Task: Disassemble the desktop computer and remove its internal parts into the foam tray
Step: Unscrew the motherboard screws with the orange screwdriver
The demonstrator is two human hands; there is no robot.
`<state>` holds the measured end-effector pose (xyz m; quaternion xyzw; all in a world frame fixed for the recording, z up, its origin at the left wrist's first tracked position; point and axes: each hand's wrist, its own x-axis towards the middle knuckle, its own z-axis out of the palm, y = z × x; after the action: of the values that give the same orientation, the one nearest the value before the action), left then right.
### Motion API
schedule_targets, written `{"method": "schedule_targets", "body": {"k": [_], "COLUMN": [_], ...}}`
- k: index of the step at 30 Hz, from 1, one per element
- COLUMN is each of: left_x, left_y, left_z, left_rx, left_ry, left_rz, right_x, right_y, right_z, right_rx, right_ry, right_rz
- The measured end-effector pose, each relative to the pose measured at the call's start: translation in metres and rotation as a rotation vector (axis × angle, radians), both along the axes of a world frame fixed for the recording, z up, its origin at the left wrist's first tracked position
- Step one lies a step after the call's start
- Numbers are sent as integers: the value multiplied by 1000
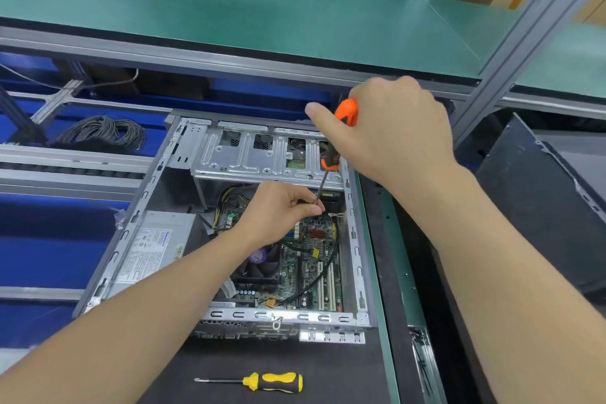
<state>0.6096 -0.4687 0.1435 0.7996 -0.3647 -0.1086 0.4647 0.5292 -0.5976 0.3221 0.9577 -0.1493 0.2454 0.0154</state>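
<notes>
Head view: open computer case holds motherboard; right hand grips orange screwdriver, left hand pinches its shaft.

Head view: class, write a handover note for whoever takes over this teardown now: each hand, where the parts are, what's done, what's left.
Hands: right hand grips the orange screwdriver by its handle; left hand pinches its shaft, tip down inside the computer case.
Done: case opened, lying on its side.
Inside: motherboard, fan, power supply.
In front: yellow screwdriver.
Left: unscrew and lift out every part; no foam tray clearly in view.
</notes>
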Motion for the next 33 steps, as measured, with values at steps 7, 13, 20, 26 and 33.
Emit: {"method": "schedule_targets", "body": {"k": [7, 13, 20, 26, 33], "left_x": [-1, 6, 11, 14, 6], "left_y": [0, 3, 4, -2, -13], "left_z": [1, 10, 62, 65, 53], "left_rx": [-4, 28, -106, -69, -181], "left_ry": [36, 84, 96, 22, 36], "left_rz": [36, -25, -294, -160, 2], "right_x": [6, 0, 4, 8, 9], "right_y": [-5, -6, -2, 0, -3], "right_z": [26, 51, 26, 6, 8], "right_rx": [121, 39, 182, 146, -69], "right_ry": [363, 518, 405, 184, 148], "right_rz": [239, 432, 549, 471, 233]}}
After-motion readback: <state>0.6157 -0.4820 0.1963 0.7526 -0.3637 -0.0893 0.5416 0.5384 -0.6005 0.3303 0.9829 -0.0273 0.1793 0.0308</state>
